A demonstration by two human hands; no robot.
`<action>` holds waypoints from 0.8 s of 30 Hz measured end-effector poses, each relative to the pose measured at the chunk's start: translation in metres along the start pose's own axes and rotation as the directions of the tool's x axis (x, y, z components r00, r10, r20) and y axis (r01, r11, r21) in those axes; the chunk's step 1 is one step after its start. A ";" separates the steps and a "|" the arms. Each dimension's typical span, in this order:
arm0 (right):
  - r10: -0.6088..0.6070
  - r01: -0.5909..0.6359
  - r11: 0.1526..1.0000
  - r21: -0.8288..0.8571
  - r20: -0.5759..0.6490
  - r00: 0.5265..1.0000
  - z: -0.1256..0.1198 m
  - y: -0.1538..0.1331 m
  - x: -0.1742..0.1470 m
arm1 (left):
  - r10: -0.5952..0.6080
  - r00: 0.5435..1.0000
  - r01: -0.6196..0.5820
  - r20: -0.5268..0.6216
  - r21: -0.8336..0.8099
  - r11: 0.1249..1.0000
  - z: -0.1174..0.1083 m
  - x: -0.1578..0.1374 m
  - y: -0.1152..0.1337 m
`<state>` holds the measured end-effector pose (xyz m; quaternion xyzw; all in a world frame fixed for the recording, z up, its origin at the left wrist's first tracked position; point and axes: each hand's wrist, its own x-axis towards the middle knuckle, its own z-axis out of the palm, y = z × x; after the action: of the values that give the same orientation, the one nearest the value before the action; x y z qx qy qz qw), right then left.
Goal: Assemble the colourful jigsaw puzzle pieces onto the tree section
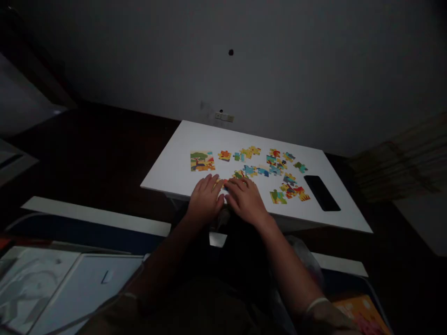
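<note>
Both hands meet at the front edge of the white table. Between their fingertips shows an orange and blue jigsaw puzzle piece, largely covered by the fingers. My left hand has its fingers on the piece's left side, closed on it with the thumb lower down. From the right, my right hand closes on the same piece, its fingers bent over it. Just beyond the fingertips lies a yellow and green puzzle piece. Farther left is a joined puzzle section with a tree picture.
Several loose puzzle pieces are scattered across the table's middle and right. A black phone lies near the right side. Behind the table is a wall with sockets. At lower left sits a pale flat box.
</note>
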<state>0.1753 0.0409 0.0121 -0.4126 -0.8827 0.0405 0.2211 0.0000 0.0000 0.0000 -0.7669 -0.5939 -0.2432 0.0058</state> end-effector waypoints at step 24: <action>0.923 -0.933 0.271 -0.237 -0.210 0.322 -0.101 0.226 -0.138 | 0.004 1.000 -0.001 -0.015 0.161 0.987 0.018 -0.001 -0.011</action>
<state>0.4562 0.0751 -0.0035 -0.8787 -0.4665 0.0137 0.0999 -0.0038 0.0079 -0.0193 -0.7627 -0.6106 -0.2003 0.0726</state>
